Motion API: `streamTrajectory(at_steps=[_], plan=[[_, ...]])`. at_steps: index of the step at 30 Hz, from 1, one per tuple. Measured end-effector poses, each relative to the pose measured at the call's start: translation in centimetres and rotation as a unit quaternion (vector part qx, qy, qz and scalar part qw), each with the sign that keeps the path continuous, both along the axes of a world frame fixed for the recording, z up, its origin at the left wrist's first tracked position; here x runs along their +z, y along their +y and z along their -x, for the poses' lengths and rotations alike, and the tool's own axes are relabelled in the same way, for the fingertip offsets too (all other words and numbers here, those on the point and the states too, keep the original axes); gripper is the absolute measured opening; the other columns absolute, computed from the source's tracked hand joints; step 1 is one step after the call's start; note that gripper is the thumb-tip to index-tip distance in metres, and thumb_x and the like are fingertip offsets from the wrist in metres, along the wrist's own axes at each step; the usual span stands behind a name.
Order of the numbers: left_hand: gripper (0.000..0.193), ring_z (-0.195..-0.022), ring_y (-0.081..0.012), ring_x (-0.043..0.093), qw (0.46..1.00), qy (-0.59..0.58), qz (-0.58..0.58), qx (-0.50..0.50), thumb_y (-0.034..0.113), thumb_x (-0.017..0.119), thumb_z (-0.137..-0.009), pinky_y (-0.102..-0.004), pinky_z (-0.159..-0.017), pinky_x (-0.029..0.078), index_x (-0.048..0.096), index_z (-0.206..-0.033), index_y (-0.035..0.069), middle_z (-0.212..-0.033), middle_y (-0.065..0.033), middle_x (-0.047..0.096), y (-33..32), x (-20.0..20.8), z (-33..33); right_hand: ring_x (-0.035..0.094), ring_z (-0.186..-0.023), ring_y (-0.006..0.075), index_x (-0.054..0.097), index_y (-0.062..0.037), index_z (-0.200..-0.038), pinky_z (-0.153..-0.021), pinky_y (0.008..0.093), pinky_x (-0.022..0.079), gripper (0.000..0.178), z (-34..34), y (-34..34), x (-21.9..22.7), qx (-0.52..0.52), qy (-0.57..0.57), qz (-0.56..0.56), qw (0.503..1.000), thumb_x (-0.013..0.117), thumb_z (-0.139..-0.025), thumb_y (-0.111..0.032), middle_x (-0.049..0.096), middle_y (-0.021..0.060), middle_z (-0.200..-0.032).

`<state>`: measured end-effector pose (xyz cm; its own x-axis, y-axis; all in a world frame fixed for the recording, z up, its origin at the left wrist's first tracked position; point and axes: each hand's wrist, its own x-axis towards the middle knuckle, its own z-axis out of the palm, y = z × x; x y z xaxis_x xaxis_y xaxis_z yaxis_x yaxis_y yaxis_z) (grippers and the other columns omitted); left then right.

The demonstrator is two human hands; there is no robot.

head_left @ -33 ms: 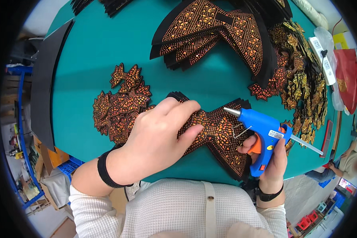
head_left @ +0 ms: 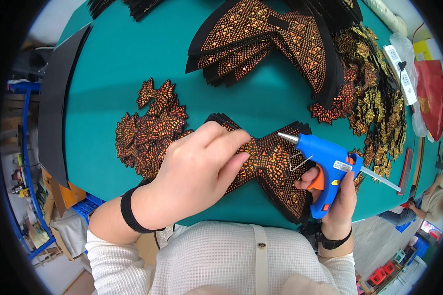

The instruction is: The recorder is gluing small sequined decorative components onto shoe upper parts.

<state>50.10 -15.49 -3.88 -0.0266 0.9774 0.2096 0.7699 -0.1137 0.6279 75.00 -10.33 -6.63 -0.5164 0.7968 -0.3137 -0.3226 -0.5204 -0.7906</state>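
Here | bows (head_left: 263, 160) under curled left hand (head_left: 197, 164), hold unclear | right hand (head_left: 342, 201) grips glue gun (head_left: 322, 151)

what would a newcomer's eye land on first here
Probably the bright blue glue gun in the person's right hand, its nozzle pointing left above the glittering bow-shaped stack at the near side of the green table. Next might come the larger bow-shaped stack at the far side, and the gold-and-black heap along the right edge.
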Motion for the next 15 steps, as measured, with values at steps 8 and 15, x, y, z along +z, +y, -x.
streamTrajectory(at_steps=[8,15], plan=[[0.041,-0.066,-0.0188,0.046,0.982,0.083,-0.076,-0.153,0.002,0.072,-0.061,-0.0279,-0.052,0.042,0.063,-0.101,0.001,-0.086,-0.005,0.052,-1.3,-0.7,-0.5,0.062,-0.087,0.0296,0.04,0.0109,-0.123,-0.082,0.042,0.051,0.07,-0.2,0.1,-0.3,0.0,0.029,0.004,1.0,0.037,-0.092,-0.052,0.06,0.022,-0.098],[0.048,-0.074,-0.0203,0.049,0.975,0.122,-0.072,-0.17,0.012,0.072,-0.058,-0.0293,-0.061,0.046,0.062,-0.102,-0.001,-0.093,-0.0061,0.051,-1.5,-0.1,-0.9,0.063,-0.087,0.0307,0.038,0.0109,-0.123,-0.082,0.0427,0.051,0.071,-0.2,0.0,-0.3,-0.001,0.018,0.011,1.0,0.038,-0.092,-0.053,0.06,0.0225,-0.097]])
